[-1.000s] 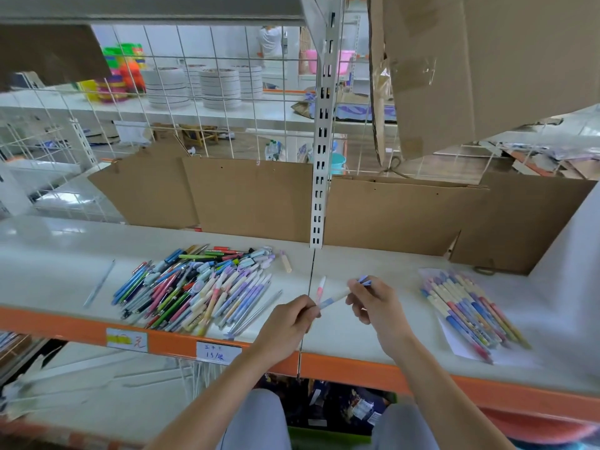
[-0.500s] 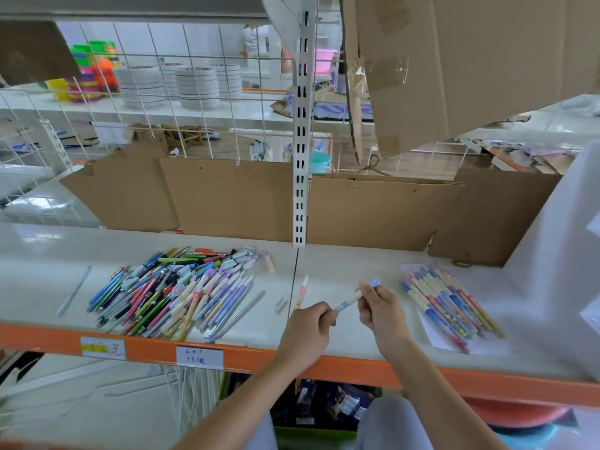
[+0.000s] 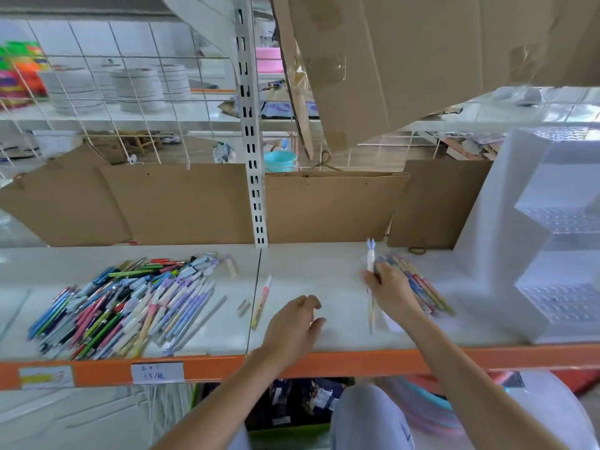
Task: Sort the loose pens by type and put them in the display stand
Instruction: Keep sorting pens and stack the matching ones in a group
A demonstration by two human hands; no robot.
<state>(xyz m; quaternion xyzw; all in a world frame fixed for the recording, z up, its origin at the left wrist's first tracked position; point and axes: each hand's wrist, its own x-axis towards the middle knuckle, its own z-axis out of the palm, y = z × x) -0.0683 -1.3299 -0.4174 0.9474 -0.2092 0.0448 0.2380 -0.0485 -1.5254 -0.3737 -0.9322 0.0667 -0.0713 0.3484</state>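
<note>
White-blue pen now pinched upright in right hand, carried over beside sorted group. Released by left hand, fingers loosely curled, empty. Unsorted pile untouched; display stand unfilled. Next: drop onto group.

this looks like a shop's stockroom or a wholesale goods store. the landmark is the slotted metal upright of a steel rack with an orange-edged shelf. below and left of the upright a handwritten price label is stuck on the orange edge. left of the upright lies a heap of mixed pens, unsorted stock. behind the upright, through a wire grid, stacks of plates sit on another shelf. right of the upright stand cardboard sheets and a white tiered display stand.
</note>
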